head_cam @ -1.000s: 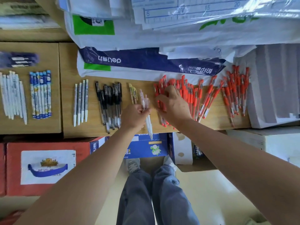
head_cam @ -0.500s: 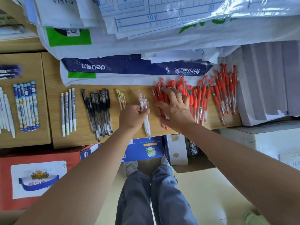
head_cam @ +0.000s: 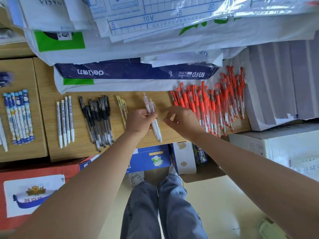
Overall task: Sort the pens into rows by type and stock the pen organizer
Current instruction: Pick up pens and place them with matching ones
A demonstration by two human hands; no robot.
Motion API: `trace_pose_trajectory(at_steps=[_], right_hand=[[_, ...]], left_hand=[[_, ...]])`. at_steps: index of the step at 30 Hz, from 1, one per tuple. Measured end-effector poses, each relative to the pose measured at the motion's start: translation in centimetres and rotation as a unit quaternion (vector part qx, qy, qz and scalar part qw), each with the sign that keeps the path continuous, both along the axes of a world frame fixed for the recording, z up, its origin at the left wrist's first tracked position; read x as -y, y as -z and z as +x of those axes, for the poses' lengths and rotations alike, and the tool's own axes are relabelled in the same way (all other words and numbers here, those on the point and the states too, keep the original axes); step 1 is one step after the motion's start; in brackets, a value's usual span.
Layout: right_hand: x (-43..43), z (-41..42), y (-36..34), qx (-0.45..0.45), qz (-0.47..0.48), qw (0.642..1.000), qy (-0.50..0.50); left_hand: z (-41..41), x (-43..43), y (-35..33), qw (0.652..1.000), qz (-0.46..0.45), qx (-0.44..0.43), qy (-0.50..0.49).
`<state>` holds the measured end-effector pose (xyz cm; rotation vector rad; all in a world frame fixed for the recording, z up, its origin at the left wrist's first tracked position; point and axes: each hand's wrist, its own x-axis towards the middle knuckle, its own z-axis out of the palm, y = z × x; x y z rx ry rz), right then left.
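On a wooden shelf point(head_cam: 51, 152) lie groups of pens. A big heap of red pens point(head_cam: 214, 104) fills the right part. My left hand point(head_cam: 139, 120) is shut on a few white pens with clear pink tops point(head_cam: 156, 125), held just above the shelf. My right hand point(head_cam: 183, 119) hovers beside them, left of the red heap, fingers loosely curled and holding nothing. Two yellow pens point(head_cam: 122, 107) lie left of my left hand. Further left are black pens point(head_cam: 98, 118), white pens point(head_cam: 66, 118), and blue patterned pens point(head_cam: 19, 116).
Wrapped paper reams, one blue and white point(head_cam: 138, 73), are stacked behind the pens and overhang from above. A white paper stack point(head_cam: 276, 83) borders the red heap on the right. Cardboard boxes point(head_cam: 150, 157) and a can point(head_cam: 201, 156) stand under the shelf by my legs.
My right hand has lifted off the red pens and drawn left toward the white pens. My left hand has kept its hold on them.
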<state>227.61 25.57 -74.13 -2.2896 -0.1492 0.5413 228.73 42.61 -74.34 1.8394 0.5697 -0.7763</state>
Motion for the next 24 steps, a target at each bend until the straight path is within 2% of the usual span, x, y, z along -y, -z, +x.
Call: trace_pose_trajectory(at_steps=[2, 4, 8, 12, 14, 17, 20, 24], right_hand=[[-1.5, -0.2, -0.3, -0.134, 0.043, 0.990, 0.012], [-2.5, -0.3, -0.5, -0.225, 0.079, 0.970, 0.040], [-3.5, 0.0, -0.7, -0.268, 0.095, 0.957, 0.054], [-4.1, 0.2, -0.6, -0.247, 0.029, 0.968, 0.042], [-4.1, 0.4, -0.6, -0.217, 0.004, 0.974, 0.058], [-3.9, 0.4, -0.4, -0.187, -0.068, 0.978, 0.067], [-4.0, -0.3, 0.0, -0.146, -0.131, 0.979, 0.055], [-4.4, -0.8, 0.6, -0.095, -0.135, 0.982, 0.095]], left_hand=[[0.0, -0.2, -0.2, 1.000, -0.015, 0.004, -0.008], [0.0, -0.5, -0.5, 1.000, -0.021, 0.014, -0.015], [-0.2, -1.5, -0.6, 0.998, -0.041, 0.027, -0.025], [-0.5, -2.0, -0.9, 0.998, -0.055, 0.033, -0.015], [-0.8, -2.4, -1.2, 0.998, 0.001, 0.063, 0.027], [-1.5, -3.5, -1.3, 0.977, 0.119, 0.137, 0.108], [-2.2, -4.5, -1.3, 0.967, 0.161, 0.156, 0.119], [-2.9, -5.2, -1.3, 0.950, 0.216, 0.179, 0.134]])
